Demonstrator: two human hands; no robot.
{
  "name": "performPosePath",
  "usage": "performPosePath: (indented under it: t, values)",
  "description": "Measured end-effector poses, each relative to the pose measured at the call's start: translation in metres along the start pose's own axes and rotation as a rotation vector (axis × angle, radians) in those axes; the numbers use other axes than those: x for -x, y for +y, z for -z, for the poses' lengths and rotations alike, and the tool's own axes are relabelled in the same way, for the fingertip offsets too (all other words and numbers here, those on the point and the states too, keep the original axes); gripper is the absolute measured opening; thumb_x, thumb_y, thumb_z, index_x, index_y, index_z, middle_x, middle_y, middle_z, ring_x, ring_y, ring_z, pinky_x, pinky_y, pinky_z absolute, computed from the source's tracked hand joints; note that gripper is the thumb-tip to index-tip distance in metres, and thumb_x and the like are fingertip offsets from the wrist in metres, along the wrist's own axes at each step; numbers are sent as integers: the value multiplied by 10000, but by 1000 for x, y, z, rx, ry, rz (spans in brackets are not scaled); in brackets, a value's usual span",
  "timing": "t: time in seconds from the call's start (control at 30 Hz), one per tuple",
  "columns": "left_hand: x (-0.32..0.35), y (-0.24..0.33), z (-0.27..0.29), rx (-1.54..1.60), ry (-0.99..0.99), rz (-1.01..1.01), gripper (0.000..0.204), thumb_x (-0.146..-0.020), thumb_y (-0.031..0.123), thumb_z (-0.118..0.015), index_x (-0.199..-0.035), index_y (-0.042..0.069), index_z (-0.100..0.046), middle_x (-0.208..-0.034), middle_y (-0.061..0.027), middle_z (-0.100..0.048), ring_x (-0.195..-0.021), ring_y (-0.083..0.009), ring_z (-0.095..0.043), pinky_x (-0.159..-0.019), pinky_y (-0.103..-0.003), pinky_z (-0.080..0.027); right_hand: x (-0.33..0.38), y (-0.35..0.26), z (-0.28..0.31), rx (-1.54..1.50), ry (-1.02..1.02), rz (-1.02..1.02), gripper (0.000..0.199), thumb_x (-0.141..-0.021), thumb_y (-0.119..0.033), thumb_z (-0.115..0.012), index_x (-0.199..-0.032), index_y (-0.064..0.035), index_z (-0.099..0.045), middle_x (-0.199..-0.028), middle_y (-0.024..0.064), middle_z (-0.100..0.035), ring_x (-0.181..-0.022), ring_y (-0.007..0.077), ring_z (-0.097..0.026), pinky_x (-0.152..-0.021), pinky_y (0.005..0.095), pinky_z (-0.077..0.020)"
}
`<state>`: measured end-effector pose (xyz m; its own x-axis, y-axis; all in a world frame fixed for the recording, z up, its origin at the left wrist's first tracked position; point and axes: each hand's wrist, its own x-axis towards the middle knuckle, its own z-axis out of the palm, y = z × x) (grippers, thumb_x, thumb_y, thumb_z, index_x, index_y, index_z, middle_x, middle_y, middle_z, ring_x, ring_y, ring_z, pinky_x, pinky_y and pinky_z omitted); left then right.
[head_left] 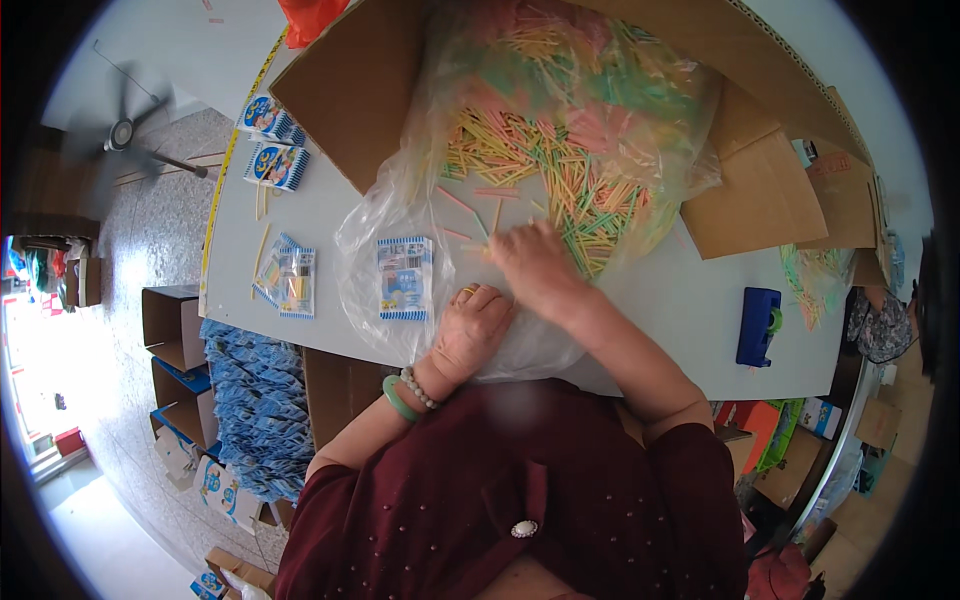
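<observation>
Sticks (560, 170), thin and short, in yellow, green, pink and orange, lie heaped inside a clear plastic bag (400, 200) at the upper middle of the frame. The right hand (535, 268) pinches a few sticks at the heap's lower edge. The left hand (470, 330) rests loosely curled on the bag, just right of a blue-and-white packet (404, 278).
</observation>
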<state>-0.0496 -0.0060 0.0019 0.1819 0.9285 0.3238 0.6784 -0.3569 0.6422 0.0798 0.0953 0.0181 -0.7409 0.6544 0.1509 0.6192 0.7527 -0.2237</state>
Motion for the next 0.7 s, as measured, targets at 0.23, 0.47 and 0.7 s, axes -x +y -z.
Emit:
performPosePath:
  t: [0.23, 0.47, 0.7]
  values:
    - [2, 1, 4, -35, -13, -3, 86, -746, 54, -660, -806, 40, -601, -847, -101, -574, -774, -315, -551, -695, -417, -455, -10, 5, 6, 209, 19, -32, 98, -859, -124, -473, -917, -69, -531, -793, 80, -588, -827, 249, -578, -799, 417, -385]
    - [0, 0, 5, -32, -5, 11, 76, -745, 61, -660, -776, 57, -591, -831, -99, -564, -770, -317, -548, -686, -417, -453, -20, 37, 3, 242, 35, -583, 155, -829, -156, -544, -925, -33, -542, -812, 144, -662, -781, 291, -654, -769, 437, -427]
    - [0, -4, -1, -56, 8, -19, 73, -746, 50, -655, -761, 65, -584, -787, -115, -557, -742, -326, -549, -666, -428, -446, -46, 51, -34, 254, 164, -741, 111, -765, -178, -583, -754, -102, -662, -725, 109, -675, -686, 258, -672, -554, 431, -501]
